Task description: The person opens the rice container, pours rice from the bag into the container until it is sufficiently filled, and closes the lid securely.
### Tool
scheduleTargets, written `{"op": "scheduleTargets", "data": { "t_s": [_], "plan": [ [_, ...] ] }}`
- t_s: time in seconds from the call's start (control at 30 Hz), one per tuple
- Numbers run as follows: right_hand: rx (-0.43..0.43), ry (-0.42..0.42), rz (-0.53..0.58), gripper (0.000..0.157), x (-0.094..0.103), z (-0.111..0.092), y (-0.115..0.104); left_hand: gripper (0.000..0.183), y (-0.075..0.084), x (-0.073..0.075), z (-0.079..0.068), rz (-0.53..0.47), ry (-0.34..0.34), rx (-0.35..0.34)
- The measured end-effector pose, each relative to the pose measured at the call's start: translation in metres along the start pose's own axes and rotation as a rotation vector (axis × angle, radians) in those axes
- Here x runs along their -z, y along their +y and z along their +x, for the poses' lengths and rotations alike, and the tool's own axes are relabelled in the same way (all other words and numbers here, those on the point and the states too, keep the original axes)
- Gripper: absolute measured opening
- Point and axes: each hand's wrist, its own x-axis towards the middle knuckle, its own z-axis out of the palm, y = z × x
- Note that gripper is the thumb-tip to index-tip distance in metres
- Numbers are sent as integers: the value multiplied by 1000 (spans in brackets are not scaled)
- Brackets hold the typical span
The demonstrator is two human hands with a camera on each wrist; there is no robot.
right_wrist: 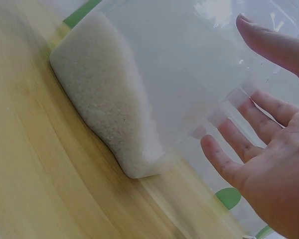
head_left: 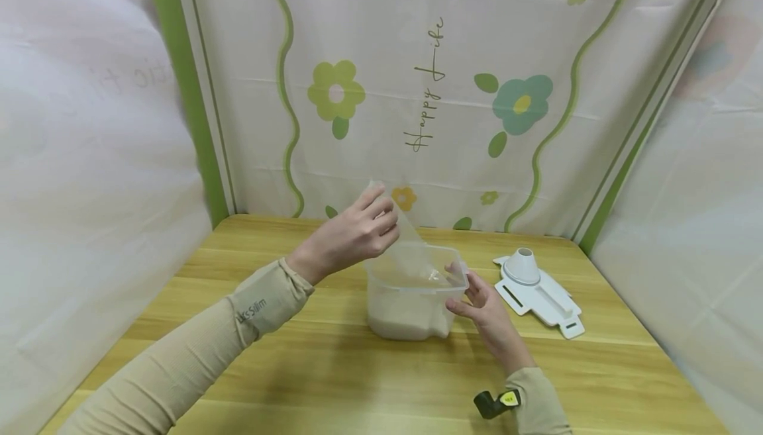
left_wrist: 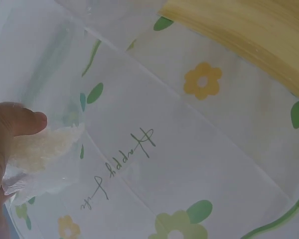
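A clear plastic bag [head_left: 406, 240] hangs from my left hand [head_left: 360, 230], whose fingers and thumb pinch it. Its lower part slants down into a clear, squarish plastic container [head_left: 381, 296]. White rice grains [left_wrist: 45, 147] show inside the bag in the left wrist view. More rice [right_wrist: 104, 89] fills the bottom of the container, which stands upright on the table. My right hand [head_left: 485, 309] is at the container's right side, thumb toward the front and fingers around the far corner. The right wrist view shows these fingers spread and fairly straight, by the wall; firm contact is unclear.
To the right of the container, a white plastic lid-like part [head_left: 545, 299] with a cone-shaped spout [head_left: 522, 266] lies on the wooden table [head_left: 286, 369]. A flower-printed curtain [head_left: 381, 91] rises behind the table's back edge, with pale fabric at both sides.
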Motion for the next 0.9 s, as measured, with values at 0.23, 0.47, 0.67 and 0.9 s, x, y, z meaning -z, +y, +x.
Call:
{"op": "scheduleTargets", "data": {
  "t_s": [0.23,0.47,0.67,0.9],
  "plan": [
    [14,-9,-8,72,1,0,0,24,4,-4,-2,-32,23,-44],
    [8,-11,-1,75,0,0,-1,27,7,-3,1,-22,50,-120],
    [10,-9,1,74,0,0,0,22,7,-3,1,-33,38,-106],
    [7,1,1,71,0,0,0,21,6,-3,2,-39,39,-90]
  ]
}}
